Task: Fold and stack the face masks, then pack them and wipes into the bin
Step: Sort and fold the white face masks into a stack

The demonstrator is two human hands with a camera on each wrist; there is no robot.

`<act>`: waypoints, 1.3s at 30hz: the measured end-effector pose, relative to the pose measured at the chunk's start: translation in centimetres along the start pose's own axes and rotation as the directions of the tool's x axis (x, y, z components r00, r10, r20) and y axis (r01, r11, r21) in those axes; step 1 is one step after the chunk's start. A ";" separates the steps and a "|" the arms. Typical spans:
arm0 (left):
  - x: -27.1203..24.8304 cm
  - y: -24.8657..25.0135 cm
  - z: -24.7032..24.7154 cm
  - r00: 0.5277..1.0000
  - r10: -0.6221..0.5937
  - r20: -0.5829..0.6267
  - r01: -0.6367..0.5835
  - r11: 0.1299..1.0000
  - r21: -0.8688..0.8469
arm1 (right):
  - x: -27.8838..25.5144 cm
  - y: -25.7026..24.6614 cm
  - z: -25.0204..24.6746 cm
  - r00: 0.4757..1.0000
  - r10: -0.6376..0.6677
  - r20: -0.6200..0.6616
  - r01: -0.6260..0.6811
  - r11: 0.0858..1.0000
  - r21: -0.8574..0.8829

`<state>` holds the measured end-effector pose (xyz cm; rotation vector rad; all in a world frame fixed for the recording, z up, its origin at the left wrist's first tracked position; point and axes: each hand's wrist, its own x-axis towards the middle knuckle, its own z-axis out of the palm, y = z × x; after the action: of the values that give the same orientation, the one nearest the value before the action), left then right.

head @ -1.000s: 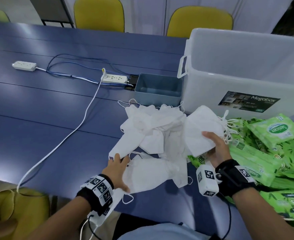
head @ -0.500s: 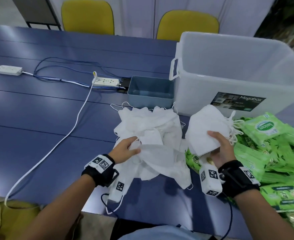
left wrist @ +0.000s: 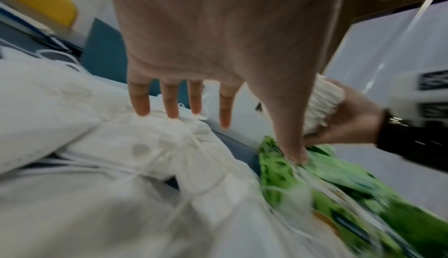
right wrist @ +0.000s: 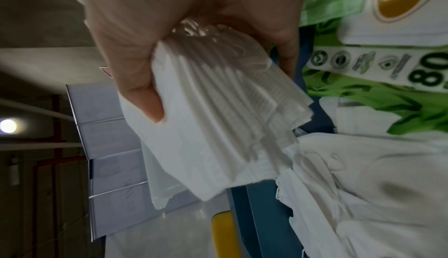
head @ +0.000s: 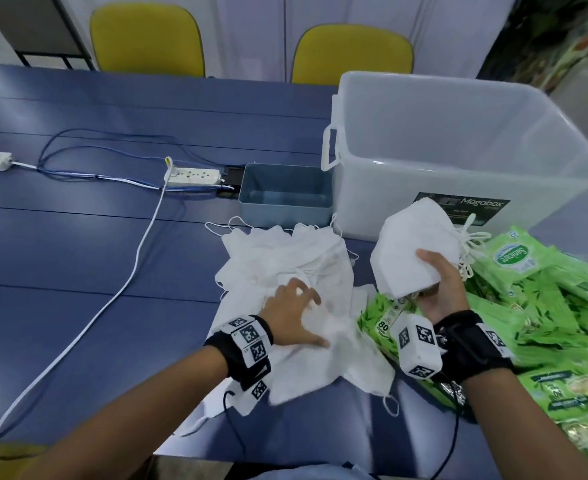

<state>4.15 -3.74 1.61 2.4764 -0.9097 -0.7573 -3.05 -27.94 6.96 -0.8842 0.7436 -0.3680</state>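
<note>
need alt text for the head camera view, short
A person's right hand grips a stack of folded white face masks while the left hand, fingers spread, rests on a loose pile of white masks on a blue table. Green wipe packs lie right, before an empty clear plastic bin.

Matt white cloth masks (head: pixel 285 258); glossy green wipe packs (head: pixel 542 306); translucent plastic bin (head: pixel 459 140).

White folded masks (head: pixel 414 251) stacked upright; loose masks (head: pixel 285 268) heaped beside green wipes (head: pixel 542 306); clear bin (head: pixel 459 150) behind.
</note>
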 end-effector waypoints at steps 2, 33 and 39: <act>1.5 -0.8 -0.9 0.980 -0.140 -0.142 0.136 0.990 -0.034 | 0.3 0.3 0.3 1.000 0.016 0.017 -0.016 1.000 -0.006; -2.8 -4.7 2.1 0.943 0.296 -0.153 -0.201 0.872 0.447 | 2.3 0.3 2.1 1.000 -0.017 0.009 0.018 0.988 -0.156; -1.2 -6.7 -0.5 0.995 -0.015 -0.099 0.038 0.970 0.238 | 2.4 0.3 1.9 1.000 -0.011 0.000 0.011 0.985 -0.173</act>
<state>6.81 1.96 -1.04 2.7132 -0.9853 -0.5586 0.03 -28.11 6.47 -1.0516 0.7801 -0.3169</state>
